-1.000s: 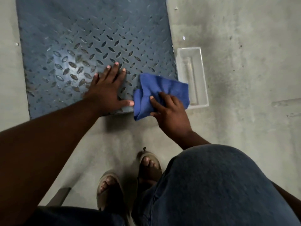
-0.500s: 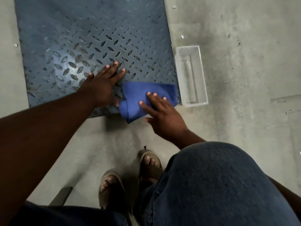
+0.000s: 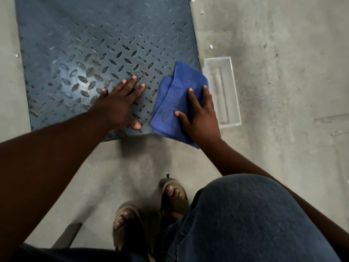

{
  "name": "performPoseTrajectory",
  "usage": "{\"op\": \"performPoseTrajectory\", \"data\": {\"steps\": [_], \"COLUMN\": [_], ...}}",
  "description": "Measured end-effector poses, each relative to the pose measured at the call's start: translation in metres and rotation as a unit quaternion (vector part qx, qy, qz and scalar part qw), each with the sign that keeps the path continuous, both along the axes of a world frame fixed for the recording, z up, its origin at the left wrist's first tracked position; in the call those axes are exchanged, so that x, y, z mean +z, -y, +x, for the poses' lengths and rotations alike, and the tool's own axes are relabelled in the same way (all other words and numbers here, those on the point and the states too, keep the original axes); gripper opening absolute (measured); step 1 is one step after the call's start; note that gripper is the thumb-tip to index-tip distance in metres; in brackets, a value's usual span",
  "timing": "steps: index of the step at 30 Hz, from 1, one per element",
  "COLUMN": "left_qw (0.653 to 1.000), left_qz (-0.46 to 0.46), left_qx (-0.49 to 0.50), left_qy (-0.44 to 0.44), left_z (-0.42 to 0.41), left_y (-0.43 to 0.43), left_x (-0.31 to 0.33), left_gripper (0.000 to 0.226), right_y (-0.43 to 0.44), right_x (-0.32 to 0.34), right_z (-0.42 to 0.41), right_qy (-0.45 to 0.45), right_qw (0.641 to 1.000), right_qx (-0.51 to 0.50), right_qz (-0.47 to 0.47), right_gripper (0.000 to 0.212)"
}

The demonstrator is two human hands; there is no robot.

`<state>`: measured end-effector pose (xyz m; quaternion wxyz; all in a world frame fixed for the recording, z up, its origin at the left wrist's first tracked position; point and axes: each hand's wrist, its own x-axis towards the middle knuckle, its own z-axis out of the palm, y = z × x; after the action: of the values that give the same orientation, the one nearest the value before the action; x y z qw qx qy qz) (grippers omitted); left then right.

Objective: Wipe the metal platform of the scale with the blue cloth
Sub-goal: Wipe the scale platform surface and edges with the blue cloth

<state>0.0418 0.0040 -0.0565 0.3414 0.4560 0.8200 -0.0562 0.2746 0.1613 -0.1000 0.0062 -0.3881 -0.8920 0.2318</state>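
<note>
Cloth [image 3: 175, 103] swept back right since half a second ago — we read a wiping stroke over the platform [image 3: 98, 44] near-right corner, frame centre. Right hand [image 3: 200, 118] presses it flat, fingers spread; left hand [image 3: 117, 104] braces open-palmed — most plate untouched.

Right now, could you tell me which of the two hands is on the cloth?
The right hand presses the blue cloth; the left hand lies bare on the platform.
</note>
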Motion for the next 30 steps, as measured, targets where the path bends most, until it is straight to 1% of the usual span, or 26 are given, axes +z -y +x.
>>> {"op": "performPoseTrajectory", "data": {"steps": [3, 7, 10, 11, 13, 16, 18, 21, 24, 30], "left_qw": [1.0, 0.999, 0.998, 0.999, 0.999, 0.989, 0.979, 0.962, 0.953, 0.947], "left_qz": [-0.016, -0.043, -0.052, -0.043, 0.004, 0.11, 0.157, 0.198, 0.217, 0.228], "left_qx": [-0.008, -0.007, -0.012, -0.01, 0.012, 0.027, 0.026, 0.038, 0.037, 0.042], "left_qy": [-0.003, -0.012, -0.02, -0.024, -0.049, -0.095, -0.13, -0.182, -0.21, -0.222], "left_z": [0.001, 0.006, 0.012, 0.016, 0.025, 0.033, 0.035, 0.042, 0.045, 0.045], "left_y": [-0.002, -0.006, -0.006, -0.005, 0.0, 0.01, 0.013, 0.016, 0.015, 0.016], "left_x": [0.001, -0.004, -0.01, -0.012, -0.021, -0.038, -0.043, -0.047, -0.052, -0.055], "left_gripper": [0.14, 0.144, 0.145, 0.145, 0.144, 0.13, 0.118, 0.108, 0.106, 0.106], "right_y": [0.007, -0.011, -0.034, -0.042, -0.062, -0.085, -0.089, -0.078, -0.067, -0.066], "right_x": [-0.003, 0.002, 0.005, 0.006, 0.006, 0.004, 0.004, -0.002, -0.011, -0.012], "right_z": [0.016, 0.003, -0.013, -0.02, -0.039, -0.068, -0.08, -0.074, -0.058, -0.049], "right_qy": [-0.004, 0.013, 0.027, 0.024, 0.014, -0.002, -0.02, -0.032, -0.026, -0.015], "right_qw": [0.998, 0.99, 0.988, 0.988, 0.988, 0.985, 0.986, 0.993, 0.996, 0.998], "right_qx": [-0.044, -0.068, -0.052, -0.042, -0.03, -0.028, -0.039, -0.048, -0.045, -0.028], "right_qz": [-0.055, -0.122, -0.145, -0.146, -0.15, -0.168, -0.161, -0.106, -0.076, -0.05], "right_gripper": [0.092, 0.106, 0.106, 0.105, 0.103, 0.102, 0.099, 0.092, 0.09, 0.089]}}
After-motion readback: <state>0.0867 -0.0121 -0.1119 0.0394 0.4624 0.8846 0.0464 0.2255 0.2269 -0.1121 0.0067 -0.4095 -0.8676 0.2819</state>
